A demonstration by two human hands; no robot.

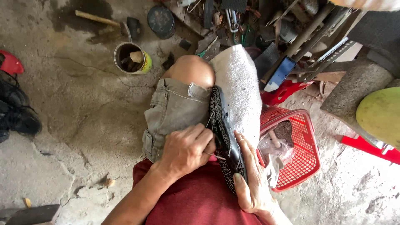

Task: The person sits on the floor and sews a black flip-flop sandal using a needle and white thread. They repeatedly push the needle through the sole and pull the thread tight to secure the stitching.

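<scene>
A black shoe [223, 133] with a dotted sole lies on its side across my lap, resting on a white cloth [237, 87] that covers my right thigh. My left hand [185, 152] presses against the shoe's sole edge, fingers curled, pinching a thin needle or awl with thread at the seam. My right hand [250, 179] cups the shoe from the right, thumb and fingers wrapped around its heel end. A pale thread runs from the shoe toward my shorts.
A red plastic basket [306, 166] stands at my right. An open tin can [132, 58], a hammer [104, 21] and a round lid [161, 20] lie on the cracked concrete floor ahead. Tools and scrap are piled at the top right. Black shoes [14, 112] sit at the left edge.
</scene>
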